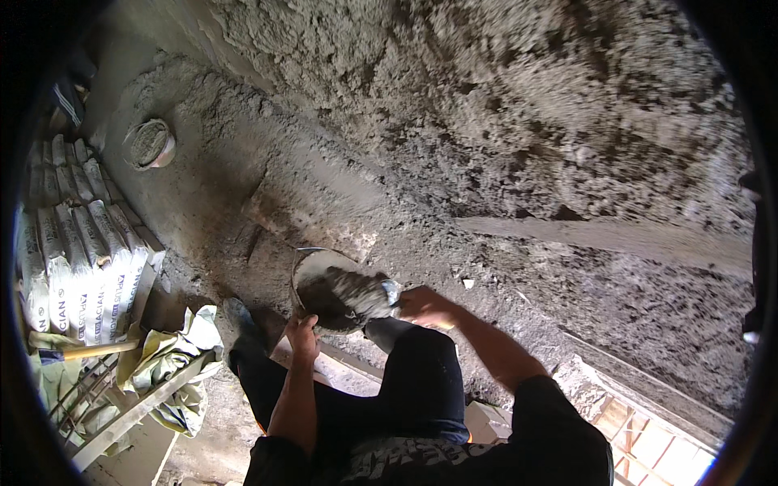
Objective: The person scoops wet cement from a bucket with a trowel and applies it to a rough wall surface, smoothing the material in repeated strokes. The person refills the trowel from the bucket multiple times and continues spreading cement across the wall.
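In front of my knees stands a round bucket (296, 279) with grey mortar inside. My left hand (303, 335) is closed on its near rim. With my right hand (426, 308) I grip a trowel (391, 293) at the bucket's right side. A dark grey heap of wet mortar (355, 290) covers its blade, which lies over the bucket's opening and is slightly blurred. The mortar hides most of the blade, and my fingers hide the trowel's handle.
A second bucket (151, 146) filled with grey material stands at the far left. Stacked paper bags (97, 271) line the left side. Crumpled sacks (182, 368), a wooden handle (101, 350) and a plank (138, 415) lie nearer. Rough, mortar-covered wall (527, 105) rises ahead, crossed by a board (616, 237).
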A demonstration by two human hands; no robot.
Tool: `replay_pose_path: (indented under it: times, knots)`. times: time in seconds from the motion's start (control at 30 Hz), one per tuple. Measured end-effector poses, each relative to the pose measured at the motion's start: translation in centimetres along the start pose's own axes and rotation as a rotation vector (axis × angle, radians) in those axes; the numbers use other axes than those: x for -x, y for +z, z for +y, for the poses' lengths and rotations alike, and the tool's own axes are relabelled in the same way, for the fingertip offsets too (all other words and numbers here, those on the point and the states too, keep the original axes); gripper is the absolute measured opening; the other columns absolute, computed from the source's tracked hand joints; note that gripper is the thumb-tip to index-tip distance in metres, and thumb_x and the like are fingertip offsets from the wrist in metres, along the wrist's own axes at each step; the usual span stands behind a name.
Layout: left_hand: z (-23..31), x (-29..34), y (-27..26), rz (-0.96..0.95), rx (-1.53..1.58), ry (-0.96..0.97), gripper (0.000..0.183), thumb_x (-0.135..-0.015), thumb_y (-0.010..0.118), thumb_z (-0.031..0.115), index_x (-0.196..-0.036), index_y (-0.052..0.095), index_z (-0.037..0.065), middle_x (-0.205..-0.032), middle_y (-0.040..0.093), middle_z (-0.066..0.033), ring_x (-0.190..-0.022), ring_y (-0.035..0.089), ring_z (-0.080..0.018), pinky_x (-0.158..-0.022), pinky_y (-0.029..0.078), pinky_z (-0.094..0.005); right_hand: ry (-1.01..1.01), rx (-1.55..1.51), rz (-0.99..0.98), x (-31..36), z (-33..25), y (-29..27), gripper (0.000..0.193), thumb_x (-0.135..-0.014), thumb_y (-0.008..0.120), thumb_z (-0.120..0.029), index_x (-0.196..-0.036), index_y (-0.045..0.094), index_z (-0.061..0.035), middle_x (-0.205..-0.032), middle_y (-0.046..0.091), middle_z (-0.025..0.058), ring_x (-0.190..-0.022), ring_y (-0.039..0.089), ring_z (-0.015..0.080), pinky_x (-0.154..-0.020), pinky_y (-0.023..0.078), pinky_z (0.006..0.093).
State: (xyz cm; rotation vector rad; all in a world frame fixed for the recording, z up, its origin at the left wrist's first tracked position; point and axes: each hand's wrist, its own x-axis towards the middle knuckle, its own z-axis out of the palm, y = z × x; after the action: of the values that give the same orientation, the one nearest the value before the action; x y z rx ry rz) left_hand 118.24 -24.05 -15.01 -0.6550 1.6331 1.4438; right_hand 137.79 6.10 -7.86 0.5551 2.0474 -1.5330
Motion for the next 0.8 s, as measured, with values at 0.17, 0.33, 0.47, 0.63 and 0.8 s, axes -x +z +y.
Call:
replay_pose_path:
  times: [0.17, 0.33, 0.47, 0.63, 0.8]
  knots:
    - [1.7, -1.9, -3.1, 0.023, -0.239, 0.066, 0.072, -0.074, 0.071, 0.010, -0.144, 0.056, 0.005, -0.122, 0.066, -0.0047, -0.105, 0.060, -0.0208, -0.084, 0.050, -0.0386, 0.273, 0.276, 0.226, 2.9, 3.5, -13.7, 0.017, -0.097, 0.062, -0.019, -0.106, 0.061, -0.0047, -0.092, 0.067, 0.0120, -0.073, 0.064, 0.0260, -0.063, 0.057, 0.0431]
    - [7.0, 0.7, -4.3, -0.141, -0.159, 0.296, 0.075, -0.076, 0.066, 0.007, -0.149, 0.050, -0.002, -0.125, 0.066, -0.0085, -0.107, 0.061, -0.0212, -0.098, 0.047, -0.0316, 0.274, 0.687, 0.334, 17.8, -7.2, -13.7, 0.017, -0.090, 0.065, -0.022, -0.088, 0.062, -0.0057, -0.075, 0.067, 0.0197, -0.073, 0.069, 0.0387, -0.067, 0.055, 0.0525]
    - [14.8, 4.9, -3.2, -0.260, -0.101, 0.300, 0.076, -0.078, 0.067, 0.004, -0.151, 0.048, -0.001, -0.127, 0.065, -0.0085, -0.111, 0.061, -0.0209, -0.102, 0.046, -0.0309, 0.189, 0.611, 0.471, 20.3, -16.4, -6.5, 0.017, -0.085, 0.066, -0.023, -0.087, 0.062, -0.0072, -0.066, 0.064, 0.0134, -0.060, 0.064, 0.0348, -0.060, 0.052, 0.0492]
    - [26.5, 13.2, -4.0, -0.519, -0.042, 0.350, 0.068, -0.081, 0.068, 0.004, -0.148, 0.051, -0.001, -0.121, 0.066, -0.0056, -0.100, 0.062, -0.0177, -0.094, 0.048, -0.0289, -0.087, 0.417, 0.771, 16.2, -28.7, 3.1, 0.029, -0.088, 0.061, -0.026, -0.106, 0.059, -0.0041, -0.078, 0.066, 0.0211, -0.076, 0.067, 0.0437, -0.069, 0.054, 0.0572]
    - [36.8, 22.2, -8.0, -0.693, -0.216, 0.655, 0.038, -0.087, 0.069, 0.006, -0.124, 0.065, -0.002, -0.111, 0.068, -0.0025, -0.095, 0.060, -0.0105, -0.082, 0.050, -0.0280, 0.080, 0.404, 0.646, 10.2, -38.4, 5.7, 0.035, -0.093, 0.062, -0.028, -0.118, 0.056, -0.0043, -0.087, 0.071, 0.0230, -0.082, 0.070, 0.0445, -0.067, 0.055, 0.0530]
